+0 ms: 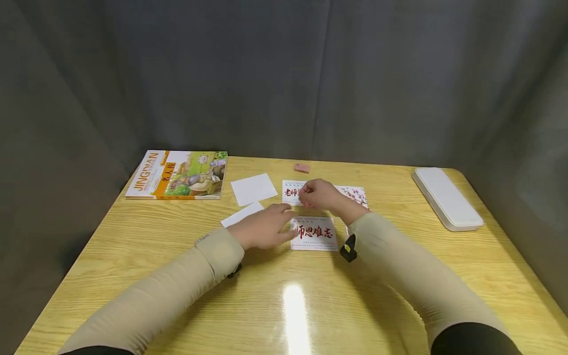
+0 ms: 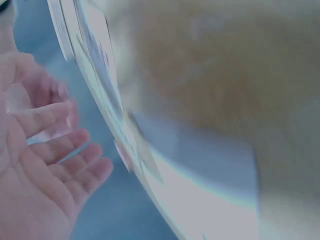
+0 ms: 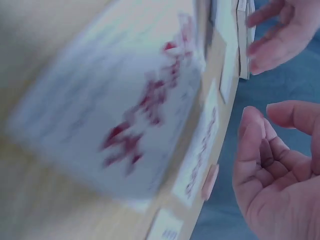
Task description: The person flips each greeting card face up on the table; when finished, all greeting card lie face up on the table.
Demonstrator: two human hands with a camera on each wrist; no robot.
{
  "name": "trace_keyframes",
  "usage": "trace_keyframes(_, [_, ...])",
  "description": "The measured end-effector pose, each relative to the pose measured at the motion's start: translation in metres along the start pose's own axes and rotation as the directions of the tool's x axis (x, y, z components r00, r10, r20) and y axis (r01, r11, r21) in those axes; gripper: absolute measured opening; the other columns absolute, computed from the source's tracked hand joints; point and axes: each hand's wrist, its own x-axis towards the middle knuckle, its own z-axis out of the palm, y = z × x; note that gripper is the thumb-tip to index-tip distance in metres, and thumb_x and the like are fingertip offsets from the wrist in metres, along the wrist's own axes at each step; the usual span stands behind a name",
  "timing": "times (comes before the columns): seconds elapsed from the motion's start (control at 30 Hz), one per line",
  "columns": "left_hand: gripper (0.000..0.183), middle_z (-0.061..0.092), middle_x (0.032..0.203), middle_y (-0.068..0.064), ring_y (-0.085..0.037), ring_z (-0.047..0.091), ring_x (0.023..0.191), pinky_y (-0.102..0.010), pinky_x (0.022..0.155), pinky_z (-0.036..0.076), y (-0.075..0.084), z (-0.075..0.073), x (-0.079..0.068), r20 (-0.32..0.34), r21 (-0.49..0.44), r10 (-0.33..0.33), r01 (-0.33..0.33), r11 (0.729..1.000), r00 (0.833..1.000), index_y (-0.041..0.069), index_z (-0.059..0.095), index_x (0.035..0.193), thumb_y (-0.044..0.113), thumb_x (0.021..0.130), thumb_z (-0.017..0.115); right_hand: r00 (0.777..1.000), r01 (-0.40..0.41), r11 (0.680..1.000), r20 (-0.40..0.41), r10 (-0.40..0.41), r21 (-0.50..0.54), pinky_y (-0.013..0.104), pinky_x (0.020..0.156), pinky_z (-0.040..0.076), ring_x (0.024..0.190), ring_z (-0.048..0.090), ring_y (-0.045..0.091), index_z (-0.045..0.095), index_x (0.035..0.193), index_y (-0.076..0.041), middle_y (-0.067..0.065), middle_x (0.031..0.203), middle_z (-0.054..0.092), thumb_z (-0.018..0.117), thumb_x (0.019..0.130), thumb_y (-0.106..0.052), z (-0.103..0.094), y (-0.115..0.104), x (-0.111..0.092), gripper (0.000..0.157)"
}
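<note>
My left hand (image 1: 266,227) hovers at the left edge of the near card with red Chinese writing (image 1: 315,234), its fingers spread and nothing between them. Farther back, my right hand (image 1: 323,195) is over the right part of a second red-lettered card (image 1: 290,191) and covers some of its writing. In the right wrist view, the fingers of that hand (image 3: 280,170) are loosely bent, with a gap at the tips and nothing held. A blossom-printed card (image 1: 357,195) lies just right of it, partly hidden by the hand and wrist.
Two blank white cards (image 1: 254,189) lie left of the written ones, the nearer partly behind my left hand. A small pink block (image 1: 301,168) sits at the back. An illustrated book (image 1: 191,175) is at the far left, a white case (image 1: 448,197) at the right. Grey curtains (image 1: 275,79) stand behind.
</note>
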Motion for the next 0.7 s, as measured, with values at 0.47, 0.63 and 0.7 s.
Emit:
trace_keyframes(0.47, [0.078,0.029,0.162,-0.029,-0.046,0.027,0.150,-0.058,0.120,0.026,-0.104,-0.029,-0.035,-0.160,-0.035,-0.248,0.245,0.969,0.956,-0.002,0.033,0.159,0.046,0.103,0.058,0.999,-0.048,0.975,0.004,0.048,0.215,0.043,0.103,0.051,0.121,0.061,0.032,0.055,0.141,0.007,0.021,0.131,0.062,0.057,0.104,-0.011,0.023,-0.035,0.056,0.041])
trace_keyframes(0.63, [0.088,0.020,0.166,-0.027,-0.043,0.018,0.154,-0.058,0.121,0.023,-0.106,-0.024,-0.030,-0.084,0.011,-0.233,0.235,0.972,0.969,0.002,0.026,0.163,0.055,0.100,0.056,0.998,-0.065,0.959,0.002,0.067,0.277,0.043,0.109,0.046,0.131,0.055,0.036,0.048,0.148,0.005,0.022,0.141,0.056,0.057,0.105,-0.013,0.031,-0.037,0.067,0.047])
trace_keyframes(0.7, [0.092,0.015,0.168,-0.025,-0.041,0.013,0.155,-0.056,0.123,0.019,-0.101,-0.024,-0.026,-0.034,0.035,-0.227,0.228,0.973,0.973,0.003,0.022,0.164,0.060,0.099,0.054,0.997,-0.070,0.959,0.007,0.070,0.274,0.045,0.111,0.043,0.134,0.052,0.037,0.046,0.150,0.004,0.022,0.145,0.053,0.058,0.105,-0.014,0.035,-0.038,0.070,0.050])
